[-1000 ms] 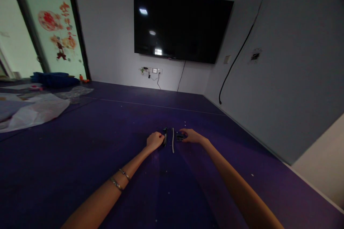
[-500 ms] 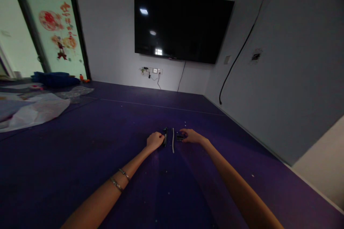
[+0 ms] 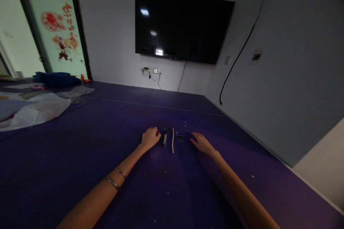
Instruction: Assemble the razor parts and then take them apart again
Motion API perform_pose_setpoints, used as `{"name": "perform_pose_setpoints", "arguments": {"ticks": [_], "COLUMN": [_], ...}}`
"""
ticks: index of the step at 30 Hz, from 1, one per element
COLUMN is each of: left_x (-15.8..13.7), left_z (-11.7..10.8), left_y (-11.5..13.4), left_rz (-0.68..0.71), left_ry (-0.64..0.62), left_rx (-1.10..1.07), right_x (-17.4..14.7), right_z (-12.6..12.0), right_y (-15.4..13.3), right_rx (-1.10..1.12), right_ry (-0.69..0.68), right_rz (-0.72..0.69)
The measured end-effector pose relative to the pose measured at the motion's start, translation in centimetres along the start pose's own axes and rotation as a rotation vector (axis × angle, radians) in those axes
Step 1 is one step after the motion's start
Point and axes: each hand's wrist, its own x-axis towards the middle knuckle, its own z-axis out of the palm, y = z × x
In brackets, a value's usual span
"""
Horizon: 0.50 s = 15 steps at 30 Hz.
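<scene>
Three small things lie side by side on the purple floor mat (image 3: 150, 182). On the left is a narrow dark object with a pale side, perhaps a stapler (image 3: 165, 138). A slim pale grey strip (image 3: 172, 141), slightly bent, lies in the middle. To its right rests a small dark, flat, partly see-through piece (image 3: 180, 138). My left hand (image 3: 150, 138) is just left of the dark object, apart from it, fingers curled in and nothing visible in them. My right hand (image 3: 201, 142) rests low over the mat, right of the flat piece, fingers stretched out and holding nothing.
Clear and white plastic bags (image 3: 44, 111) spread over the mat at the left, with a dark blue bundle (image 3: 57, 79) behind. A television (image 3: 182, 25) hangs on the far wall above sockets and cords. A black cable (image 3: 239, 53) runs down the right wall.
My left hand has let go of the dark object and drawn left. My right hand has released the flat piece and moved right, its fingers straightening. The three things stay in place.
</scene>
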Motion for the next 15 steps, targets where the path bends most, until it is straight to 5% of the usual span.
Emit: {"name": "perform_pose_setpoints", "arguments": {"ticks": [8, 15], "left_x": [1.0, 1.3], "left_z": [0.8, 1.6], "left_y": [-4.4, -5.4], "left_rz": [0.132, 0.137], "left_ry": [-0.029, -0.109], "left_rx": [0.161, 0.199], "right_x": [-2.7, -3.1], "right_z": [1.3, 1.3], "right_y": [0.7, 0.2], "right_rx": [-0.064, -0.069], "right_ry": [0.020, 0.085], "right_rz": [0.053, 0.051]}}
